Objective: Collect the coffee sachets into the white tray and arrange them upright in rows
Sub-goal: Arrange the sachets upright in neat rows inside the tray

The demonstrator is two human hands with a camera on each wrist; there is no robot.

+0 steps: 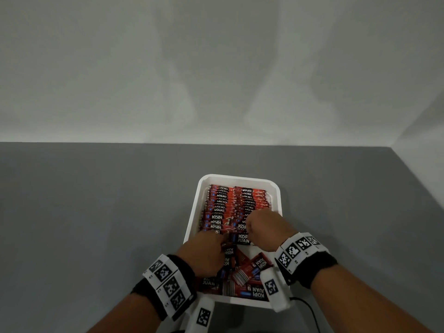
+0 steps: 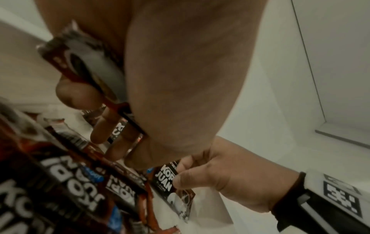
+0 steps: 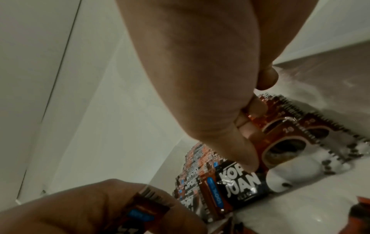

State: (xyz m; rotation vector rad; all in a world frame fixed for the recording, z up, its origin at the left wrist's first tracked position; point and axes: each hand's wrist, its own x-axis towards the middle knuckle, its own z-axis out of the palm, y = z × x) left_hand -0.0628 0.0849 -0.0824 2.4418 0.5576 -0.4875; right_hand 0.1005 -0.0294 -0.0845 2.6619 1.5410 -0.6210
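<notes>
The white tray lies on the grey table. Its far half holds two rows of upright red-and-black coffee sachets. Several loose sachets lie jumbled in the near half. My left hand is just in front of the left row and grips a sachet between thumb and curled fingers. My right hand is at the front of the right row. Its thumb and fingers pinch the top of an upright sachet that stands at the row's front, with its lower edge on the tray floor.
The grey table stretches out to the left and right of the tray and meets a pale wall behind. A black cable trails off the near right corner of the tray.
</notes>
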